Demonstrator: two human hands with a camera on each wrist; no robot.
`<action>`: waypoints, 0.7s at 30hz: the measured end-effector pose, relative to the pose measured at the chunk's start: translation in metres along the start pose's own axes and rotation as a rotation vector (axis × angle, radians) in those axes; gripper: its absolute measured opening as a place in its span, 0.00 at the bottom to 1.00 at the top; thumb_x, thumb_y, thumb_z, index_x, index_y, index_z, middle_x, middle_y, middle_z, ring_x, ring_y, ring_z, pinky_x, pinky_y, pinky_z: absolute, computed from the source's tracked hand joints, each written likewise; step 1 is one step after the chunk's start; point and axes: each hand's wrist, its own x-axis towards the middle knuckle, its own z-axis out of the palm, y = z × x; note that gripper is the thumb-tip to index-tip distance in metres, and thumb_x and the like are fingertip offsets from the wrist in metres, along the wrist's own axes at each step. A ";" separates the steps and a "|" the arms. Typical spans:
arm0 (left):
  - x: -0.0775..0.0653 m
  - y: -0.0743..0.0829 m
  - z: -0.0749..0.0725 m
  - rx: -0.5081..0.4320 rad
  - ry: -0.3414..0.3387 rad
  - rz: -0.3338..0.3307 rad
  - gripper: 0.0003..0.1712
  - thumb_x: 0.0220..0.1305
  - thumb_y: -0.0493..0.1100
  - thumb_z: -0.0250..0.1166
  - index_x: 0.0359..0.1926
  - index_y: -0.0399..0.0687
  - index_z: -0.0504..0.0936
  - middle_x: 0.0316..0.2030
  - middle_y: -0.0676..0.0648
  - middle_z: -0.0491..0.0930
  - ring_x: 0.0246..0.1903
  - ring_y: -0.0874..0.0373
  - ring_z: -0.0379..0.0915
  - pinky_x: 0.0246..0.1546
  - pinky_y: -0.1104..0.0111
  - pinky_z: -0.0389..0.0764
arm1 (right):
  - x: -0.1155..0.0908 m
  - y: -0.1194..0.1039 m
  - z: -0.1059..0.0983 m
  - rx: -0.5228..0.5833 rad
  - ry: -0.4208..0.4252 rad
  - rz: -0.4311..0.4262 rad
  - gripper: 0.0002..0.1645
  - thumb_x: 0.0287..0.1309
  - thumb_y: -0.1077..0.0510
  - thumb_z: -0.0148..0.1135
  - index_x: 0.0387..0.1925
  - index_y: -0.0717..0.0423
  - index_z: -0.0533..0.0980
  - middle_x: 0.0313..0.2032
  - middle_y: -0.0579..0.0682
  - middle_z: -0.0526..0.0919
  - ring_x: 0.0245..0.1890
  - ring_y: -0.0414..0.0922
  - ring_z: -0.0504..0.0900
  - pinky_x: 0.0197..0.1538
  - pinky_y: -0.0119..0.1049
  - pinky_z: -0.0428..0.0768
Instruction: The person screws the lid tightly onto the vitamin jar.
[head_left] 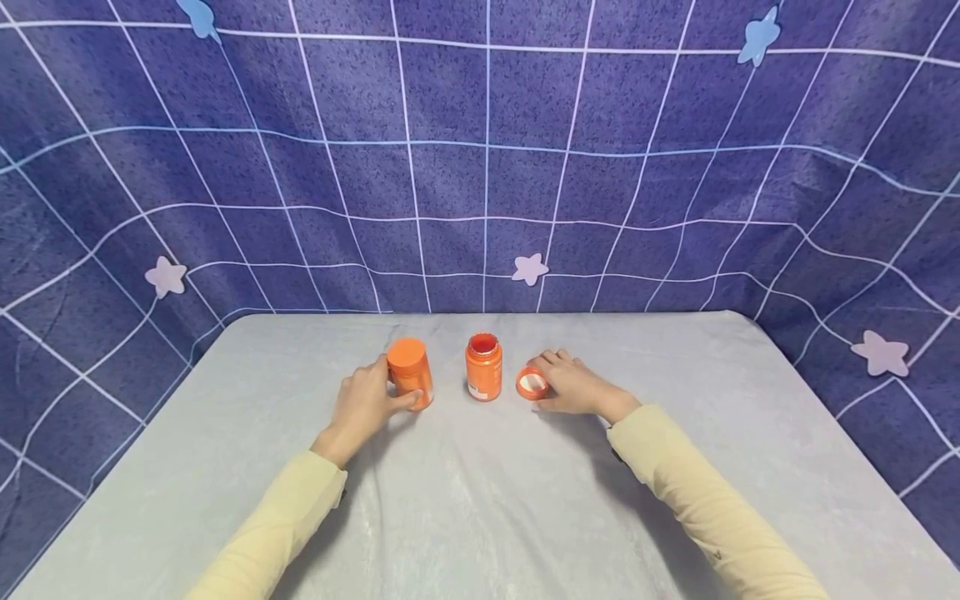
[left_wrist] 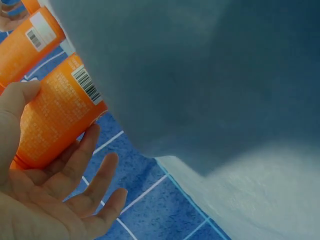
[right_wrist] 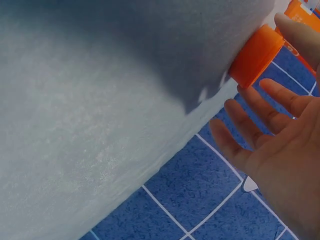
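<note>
My left hand [head_left: 363,404] grips an orange bottle [head_left: 412,387] with its orange lid on. In the left wrist view the thumb lies along the printed side of that bottle [left_wrist: 60,110], and the other fingers come round from the opposite side. A second orange bottle [head_left: 483,375] stands uncapped in the middle, its mouth facing up. To its right a loose orange cap [head_left: 532,384] lies with the white inside showing. My right hand [head_left: 573,385] is right beside this cap, fingers spread and only loosely bent, as the right wrist view shows next to the cap [right_wrist: 256,56].
A grey-white cloth covers the table [head_left: 480,508]. Behind and on both sides hangs a blue curtain [head_left: 450,175] with a pale grid and stars. The uncapped bottle stands between the two hands.
</note>
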 end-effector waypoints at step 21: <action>0.008 -0.011 0.000 -0.013 0.042 -0.019 0.30 0.46 0.57 0.70 0.41 0.40 0.72 0.33 0.40 0.80 0.33 0.46 0.77 0.35 0.52 0.74 | 0.004 0.001 0.003 -0.045 -0.041 0.035 0.32 0.50 0.51 0.65 0.54 0.60 0.69 0.51 0.56 0.73 0.51 0.54 0.70 0.53 0.58 0.69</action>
